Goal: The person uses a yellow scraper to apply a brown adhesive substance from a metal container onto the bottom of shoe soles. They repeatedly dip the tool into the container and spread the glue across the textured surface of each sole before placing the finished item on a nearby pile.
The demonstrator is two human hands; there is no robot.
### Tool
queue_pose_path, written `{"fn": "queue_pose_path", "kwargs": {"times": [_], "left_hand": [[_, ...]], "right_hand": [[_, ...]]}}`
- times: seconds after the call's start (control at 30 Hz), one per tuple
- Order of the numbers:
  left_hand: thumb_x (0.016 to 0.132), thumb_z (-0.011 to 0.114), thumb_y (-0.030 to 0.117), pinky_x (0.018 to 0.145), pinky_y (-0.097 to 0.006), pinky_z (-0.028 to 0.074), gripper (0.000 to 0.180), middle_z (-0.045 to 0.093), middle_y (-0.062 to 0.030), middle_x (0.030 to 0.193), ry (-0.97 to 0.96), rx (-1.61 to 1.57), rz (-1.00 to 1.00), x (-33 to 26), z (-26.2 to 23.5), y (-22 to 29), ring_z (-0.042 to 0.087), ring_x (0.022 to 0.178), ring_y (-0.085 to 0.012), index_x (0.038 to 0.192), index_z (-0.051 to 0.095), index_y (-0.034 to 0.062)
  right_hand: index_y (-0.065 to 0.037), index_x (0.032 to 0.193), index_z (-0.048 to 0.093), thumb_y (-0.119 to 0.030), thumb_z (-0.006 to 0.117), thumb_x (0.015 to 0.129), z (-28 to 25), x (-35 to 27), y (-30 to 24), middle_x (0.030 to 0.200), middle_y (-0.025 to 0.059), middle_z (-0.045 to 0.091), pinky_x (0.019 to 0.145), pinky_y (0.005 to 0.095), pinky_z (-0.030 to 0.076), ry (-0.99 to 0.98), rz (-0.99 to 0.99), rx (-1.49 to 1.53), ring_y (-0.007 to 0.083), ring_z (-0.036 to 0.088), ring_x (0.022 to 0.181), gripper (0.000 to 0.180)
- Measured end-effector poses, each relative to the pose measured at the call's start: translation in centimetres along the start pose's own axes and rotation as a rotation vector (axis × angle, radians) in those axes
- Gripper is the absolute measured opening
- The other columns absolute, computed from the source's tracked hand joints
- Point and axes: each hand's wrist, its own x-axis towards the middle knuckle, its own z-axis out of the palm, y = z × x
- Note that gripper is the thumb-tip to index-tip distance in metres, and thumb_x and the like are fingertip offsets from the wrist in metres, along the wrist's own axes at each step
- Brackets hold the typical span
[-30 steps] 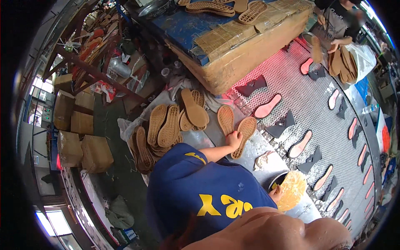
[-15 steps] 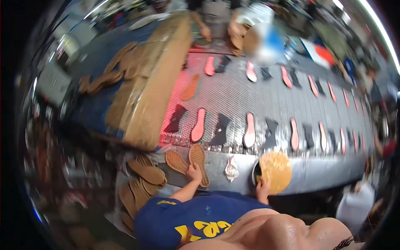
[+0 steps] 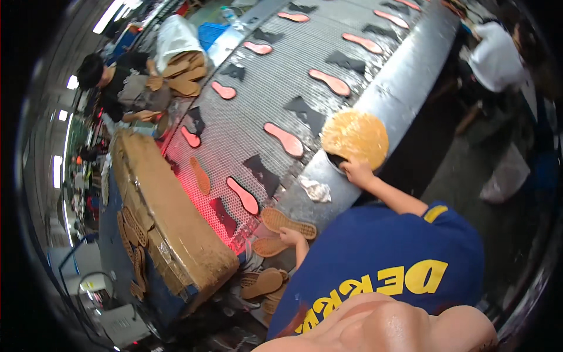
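My left hand (image 3: 291, 236) is closed on the edge of a tan patterned shoe sole (image 3: 302, 226), at the near edge of the conveyor. A second tan sole (image 3: 268, 247) lies just under it, fanned out to the left; whether my fingers hold it too is unclear. My right hand (image 3: 356, 171) is at the near rim of a round pot with a glossy orange-tan cover (image 3: 356, 136). A dark gap shows there, and the fingers are curled at it; what they grip is hidden. Between the hands, a crumpled whitish wad (image 3: 315, 189) sits on the metal ledge.
A mesh conveyor (image 3: 258, 111) carries rows of pink-topped soles (image 3: 284, 139) and black upper pieces (image 3: 262, 175). Piled soles (image 3: 262, 284) lie by my left side. A cardboard-edged bench (image 3: 170, 208) stands left. Across the belt, a co-worker (image 3: 132, 88) handles soles; another person (image 3: 498, 58) is at far right.
My view has turned, so the conveyor now runs diagonally toward the upper right. My left hand still holds a sole, and my right hand stays at the pot's rim.
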Motion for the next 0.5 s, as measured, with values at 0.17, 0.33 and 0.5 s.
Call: {"fn": "queue_pose_path", "kwargs": {"times": [0.17,0.33,0.5], "left_hand": [[0.092,0.051,0.025,0.076,-0.050,0.049,0.037,0.065,-0.0267,0.093,-0.064,-0.167,-0.159,1.2,-1.6,1.1,0.062,0.084,-0.0393,0.105,0.060,-0.0084],[0.090,0.053,0.021,0.083,-0.050,0.050,0.037,0.065,-0.0229,0.103,-0.457,-0.970,-0.274,-1.1,-6.6,10.1,0.062,0.093,-0.0364,0.115,0.057,-0.0050],[0.085,0.057,0.017,0.105,-0.055,0.039,0.056,0.054,-0.0143,0.129,-1.113,-1.466,-0.250,2.3,-7.7,12.4,0.053,0.117,-0.0317,0.138,0.042,0.0055]], "right_hand": [[-0.015,0.091,0.069,-0.017,0.066,0.082,-1.9,0.2,-2.0,0.076,0.0099,0.051,0.054,0.0411,0.048,0.079,-0.070,0.107,0.0289,0.059,0.063,0.010],[-0.016,0.092,0.069,-0.019,0.068,0.083,-2.4,-1.2,-0.6,0.075,0.0091,0.051,0.055,0.0393,0.048,0.164,-0.102,0.127,0.0263,0.059,0.063,0.010],[-0.015,0.088,0.068,-0.018,0.064,0.080,-0.2,-2.8,1.5,0.083,0.0130,0.057,0.059,0.0404,0.052,0.035,-0.124,-0.068,0.0304,0.063,0.070,0.010]]}}
